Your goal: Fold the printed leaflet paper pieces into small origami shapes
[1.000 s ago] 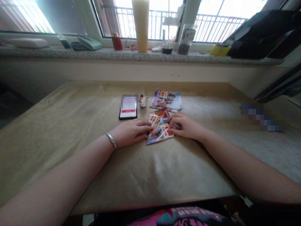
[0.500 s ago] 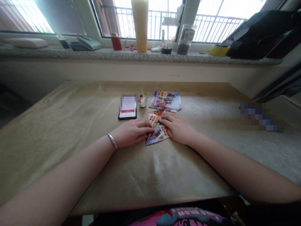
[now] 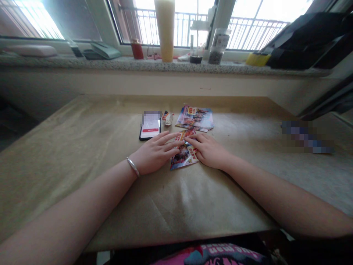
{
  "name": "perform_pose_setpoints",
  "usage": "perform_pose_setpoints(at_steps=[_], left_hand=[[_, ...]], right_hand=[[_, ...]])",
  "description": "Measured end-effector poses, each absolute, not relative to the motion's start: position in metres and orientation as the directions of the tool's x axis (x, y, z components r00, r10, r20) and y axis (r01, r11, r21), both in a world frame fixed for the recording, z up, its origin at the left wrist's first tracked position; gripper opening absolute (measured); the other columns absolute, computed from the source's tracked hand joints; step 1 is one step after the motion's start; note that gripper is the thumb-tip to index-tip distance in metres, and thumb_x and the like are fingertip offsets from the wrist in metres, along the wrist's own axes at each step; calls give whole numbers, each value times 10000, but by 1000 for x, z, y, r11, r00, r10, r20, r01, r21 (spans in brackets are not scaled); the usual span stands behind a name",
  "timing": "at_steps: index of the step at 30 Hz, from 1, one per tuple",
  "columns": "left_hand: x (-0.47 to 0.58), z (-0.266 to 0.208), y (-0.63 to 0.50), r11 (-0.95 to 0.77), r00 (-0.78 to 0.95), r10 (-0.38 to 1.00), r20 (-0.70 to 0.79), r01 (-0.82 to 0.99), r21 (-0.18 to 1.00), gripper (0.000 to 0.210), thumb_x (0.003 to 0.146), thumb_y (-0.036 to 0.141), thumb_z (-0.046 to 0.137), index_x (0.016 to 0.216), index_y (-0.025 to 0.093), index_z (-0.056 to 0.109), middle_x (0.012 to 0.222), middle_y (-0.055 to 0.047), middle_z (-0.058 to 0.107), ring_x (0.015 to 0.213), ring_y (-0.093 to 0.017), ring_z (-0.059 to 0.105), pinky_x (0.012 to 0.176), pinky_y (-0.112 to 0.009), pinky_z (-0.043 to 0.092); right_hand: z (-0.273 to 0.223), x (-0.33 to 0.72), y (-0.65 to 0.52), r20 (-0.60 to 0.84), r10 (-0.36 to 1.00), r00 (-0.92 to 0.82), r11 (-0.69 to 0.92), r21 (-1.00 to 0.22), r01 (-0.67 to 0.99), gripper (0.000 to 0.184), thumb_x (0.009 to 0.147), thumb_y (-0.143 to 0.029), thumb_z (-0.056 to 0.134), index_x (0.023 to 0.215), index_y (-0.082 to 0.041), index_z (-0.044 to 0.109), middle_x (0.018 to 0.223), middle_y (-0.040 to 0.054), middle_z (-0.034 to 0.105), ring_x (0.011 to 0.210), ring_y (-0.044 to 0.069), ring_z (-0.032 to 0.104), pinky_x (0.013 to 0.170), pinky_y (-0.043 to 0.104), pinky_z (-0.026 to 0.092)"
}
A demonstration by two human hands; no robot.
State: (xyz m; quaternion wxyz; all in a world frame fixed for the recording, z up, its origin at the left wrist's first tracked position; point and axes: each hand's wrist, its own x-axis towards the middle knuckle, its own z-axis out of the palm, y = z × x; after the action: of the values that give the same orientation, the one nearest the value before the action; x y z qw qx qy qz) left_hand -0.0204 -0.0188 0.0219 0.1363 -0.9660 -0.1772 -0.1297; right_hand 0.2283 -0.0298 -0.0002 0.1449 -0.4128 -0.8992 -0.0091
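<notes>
A colourful printed paper flyer (image 3: 185,156), partly folded, lies on the table between my hands. My left hand (image 3: 154,151), with a silver bangle at the wrist, is stretched out flat with its fingertips on the flyer's left and upper part. My right hand (image 3: 208,150) rests on the flyer's right side, fingers extended and pressing it down. Both hands cover parts of the paper. Just beyond it sits a stack of similar flyers (image 3: 200,118). Close to my left fingers lie a phone (image 3: 150,130) with its screen lit and a crumpled piece of paper (image 3: 167,118).
A tan cover spreads over the table (image 3: 138,217). At the right lies a blurred dark object (image 3: 306,136). Along the stone windowsill (image 3: 110,65) stand a tall yellowish cylinder (image 3: 166,33), a red jar (image 3: 137,49), a clear container (image 3: 217,48) and a black bag (image 3: 306,40).
My left hand has opened out and slid up and over the flyer, its fingers straightening. The folded piece under them now lies flatter. My right hand has hardly moved.
</notes>
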Motion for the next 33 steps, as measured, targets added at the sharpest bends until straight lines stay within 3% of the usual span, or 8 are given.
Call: perform_pose_setpoints(at_steps=[4, 14, 21, 29, 33], left_hand=[[-22, 24, -20, -870, 884, 326, 334, 419, -259, 279, 888, 104, 449, 1075, 213, 624, 1360, 4, 513, 1361, -218, 321, 1163, -474, 250], [-26, 23, -15, -819, 845, 411, 343, 507, -267, 320, 899, 153, 484, 1186, 230, 604, 1199, -40, 633, 1339, -275, 358, 1115, -542, 294], [-28, 22, -12, -833, 837, 457, 302, 521, -184, 314, 880, 147, 486, 1145, 220, 637, 1180, -38, 648, 1313, -281, 398, 1096, -546, 315], [-29, 21, -10, -846, 850, 460, 256, 507, -163, 290, 899, 214, 480, 1135, 233, 646, 1179, -20, 652, 1268, -265, 458, 1095, -514, 328], [-30, 24, -11, -867, 874, 423, 237, 467, -174, 269, 900, 200, 480, 1082, 262, 668, 1171, -2, 656, 1239, -221, 495, 1115, -487, 308]], right_hand=[[-1, 229, -30, 281, 731, -621, 670, -130, 730, 578, 792, -138, 452, 1370, -162, 448, 1291, 126, 517, 1191, 266, 445, 1014, 439, 390], [2, 235, -28, 304, 672, -675, 731, -127, 670, 462, 846, -144, 441, 1288, -215, 556, 1310, 78, 556, 1214, 244, 465, 1051, 464, 365], [4, 237, -28, 317, 634, -705, 770, -174, 614, 419, 835, -120, 477, 1203, -254, 626, 1309, 62, 568, 1182, 230, 513, 1022, 476, 401], [13, 246, -30, 267, 545, -795, 839, -182, 513, 366, 855, -399, 578, 1172, -229, 647, 1227, 91, 624, 1141, 250, 552, 968, 436, 438], [17, 250, -31, 253, 503, -827, 864, -172, 473, 283, 868, -401, 562, 1057, -244, 702, 1163, 79, 658, 1052, 232, 602, 900, 402, 473]])
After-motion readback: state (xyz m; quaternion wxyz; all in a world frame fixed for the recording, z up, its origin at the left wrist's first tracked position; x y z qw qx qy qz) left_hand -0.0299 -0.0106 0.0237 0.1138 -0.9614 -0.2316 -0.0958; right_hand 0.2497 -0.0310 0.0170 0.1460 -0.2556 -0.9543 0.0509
